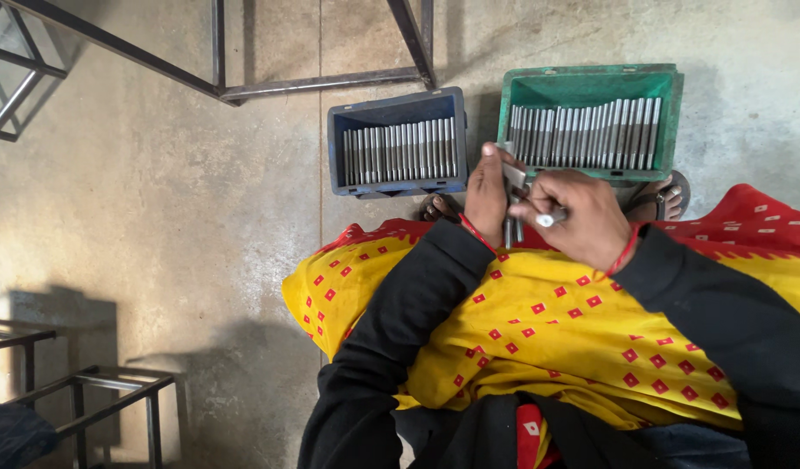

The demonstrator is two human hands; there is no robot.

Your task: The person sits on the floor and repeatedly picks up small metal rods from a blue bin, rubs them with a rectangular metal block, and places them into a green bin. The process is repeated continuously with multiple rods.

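Note:
My left hand (484, 195) grips a small bunch of metal rods (511, 201) held upright over my lap. My right hand (585, 213) holds a single metal rod (552, 217) whose round end faces the camera, right beside the bunch. Both hands hover just in front of two crates on the floor. The blue crate (396, 109) on the left holds a row of metal rods (400, 149). The green crate (591, 87) on the right holds a longer row of the same rods (584, 135). Black sleeves cover both my arms.
Yellow cloth with red squares (539, 330) covers my lap. My sandalled feet (669, 198) rest by the crates on the concrete floor (174, 191). A metal frame (313, 82) stands behind the crates; another frame (96, 391) stands at the lower left.

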